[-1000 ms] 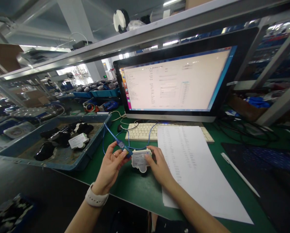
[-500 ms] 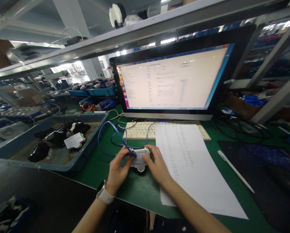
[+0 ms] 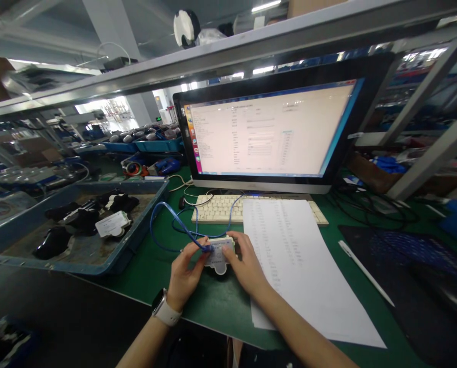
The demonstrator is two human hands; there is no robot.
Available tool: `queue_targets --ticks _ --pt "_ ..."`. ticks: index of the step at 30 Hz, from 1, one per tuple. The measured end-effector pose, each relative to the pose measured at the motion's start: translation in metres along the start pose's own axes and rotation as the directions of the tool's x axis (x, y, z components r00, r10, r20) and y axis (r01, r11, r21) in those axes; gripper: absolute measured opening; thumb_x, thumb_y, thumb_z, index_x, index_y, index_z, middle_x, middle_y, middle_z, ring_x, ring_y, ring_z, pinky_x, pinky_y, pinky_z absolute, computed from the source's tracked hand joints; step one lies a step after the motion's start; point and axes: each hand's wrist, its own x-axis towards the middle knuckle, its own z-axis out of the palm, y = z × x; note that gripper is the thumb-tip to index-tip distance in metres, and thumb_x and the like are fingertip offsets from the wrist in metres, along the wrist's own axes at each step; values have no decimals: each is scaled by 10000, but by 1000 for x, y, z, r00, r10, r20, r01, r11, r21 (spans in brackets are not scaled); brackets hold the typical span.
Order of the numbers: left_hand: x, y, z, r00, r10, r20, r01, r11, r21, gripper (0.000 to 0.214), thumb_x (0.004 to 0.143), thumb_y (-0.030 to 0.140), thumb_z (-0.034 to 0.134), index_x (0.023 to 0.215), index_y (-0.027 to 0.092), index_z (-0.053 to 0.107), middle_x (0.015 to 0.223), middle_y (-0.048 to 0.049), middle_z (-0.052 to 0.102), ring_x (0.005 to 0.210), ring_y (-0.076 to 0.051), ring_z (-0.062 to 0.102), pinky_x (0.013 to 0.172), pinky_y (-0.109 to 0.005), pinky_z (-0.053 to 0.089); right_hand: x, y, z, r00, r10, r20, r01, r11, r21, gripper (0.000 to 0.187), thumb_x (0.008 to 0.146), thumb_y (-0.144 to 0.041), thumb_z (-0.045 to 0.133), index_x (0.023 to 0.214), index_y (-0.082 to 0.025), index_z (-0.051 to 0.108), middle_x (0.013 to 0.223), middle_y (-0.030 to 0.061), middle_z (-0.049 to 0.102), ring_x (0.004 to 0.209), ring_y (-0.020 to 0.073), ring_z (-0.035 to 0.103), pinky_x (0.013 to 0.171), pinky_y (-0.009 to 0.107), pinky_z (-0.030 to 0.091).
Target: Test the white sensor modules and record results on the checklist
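Cable plug (image 3: 208, 249) is at the module (image 3: 217, 260), lower centre; can't tell if seated. Left fingers of the left hand (image 3: 184, 274) pinch the plug, right hand (image 3: 246, 263) grips the module. Similar unit (image 3: 112, 224), no cable visible, in tray (image 3: 144, 223), left of frame. Green bench (image 3: 220, 304); paper (image 3: 312, 278) right of centre; lit monitor (image 3: 266, 135) upper centre; shelf (image 3: 213, 50) above.

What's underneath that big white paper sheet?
The paper lies over part of the keyboard, hiding some keys. Green tabletop shows around it; anything else beneath is covered.
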Motion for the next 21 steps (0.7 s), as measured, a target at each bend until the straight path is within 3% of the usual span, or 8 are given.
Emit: queue_targets --ticks 7,9,11,13,15,17,19,21 --pt "1 -6 -4 986 151 73 -155 987 52 305 851 117 580 1139 216 597 1123 -74 689 1045 -205 658 894 -307 552 -6 -2 4 1000 8 -15 -8 1000 7 356 839 -400 526 1149 -226 542 1178 91 560 1136 235 517 972 412 445" --pt "1 -9 -5 980 178 84 -183 981 64 316 849 140 586 1152 227 594 1128 -63 691 1024 -201 668 894 -293 549 -11 -8 -3 1000 17 -23 -17 1000 -2 420 850 -394 515 1236 -229 496 1250 98 532 1173 231 503 978 409 450" --pt "0 -14 -6 979 181 97 -187 981 59 338 849 183 595 1181 242 582 1157 -49 681 1010 -193 674 904 -279 540 -15 -15 -23 999 -5 -46 3 999 -44 479 867 -397 502 1316 -246 430 1337 93 479 1231 222 465 1003 403 438" --pt "-1 -23 -5 972 215 96 -221 974 47 370 848 231 604 1215 255 566 1170 -31 676 986 -176 682 924 -254 520 -18 -20 -61 991 -65 -120 46 987 -154 494 877 -407 495 1341 -265 403 1383 82 445 1273 220 427 1035 410 409" --pt "-4 -31 -2 968 240 69 -244 968 63 383 846 266 607 1226 268 565 1171 -14 677 976 -158 684 947 -229 492 -25 -20 -115 954 -148 -260 52 938 -342 477 871 -424 504 1315 -263 438 1365 88 468 1265 237 434 1047 444 387" --pt "-8 -38 2 969 241 59 -245 966 79 362 853 286 597 1215 283 579 1171 -3 677 980 -153 682 939 -216 491 -37 -11 -177 886 -248 -391 -23 819 -573 439 853 -469 502 1228 -243 523 1278 103 540 1223 268 463 1039 497 373" --pt "-11 -40 7 972 226 63 -230 971 64 313 866 311 578 1178 300 609 1157 6 684 964 -156 687 894 -212 520 -51 10 -239 826 -343 -448 -131 655 -744 455 817 -546 487 1111 -218 597 1166 121 599 1155 311 505 1000 544 386" --pt "-13 -39 10 992 122 -24 -121 992 18 242 867 356 574 1092 327 658 1095 25 709 913 -161 703 837 -210 553 -68 39 -291 824 -357 -440 -221 514 -829 487 791 -586 458 1043 -207 630 1099 136 621 1103 339 539 967 556 408"
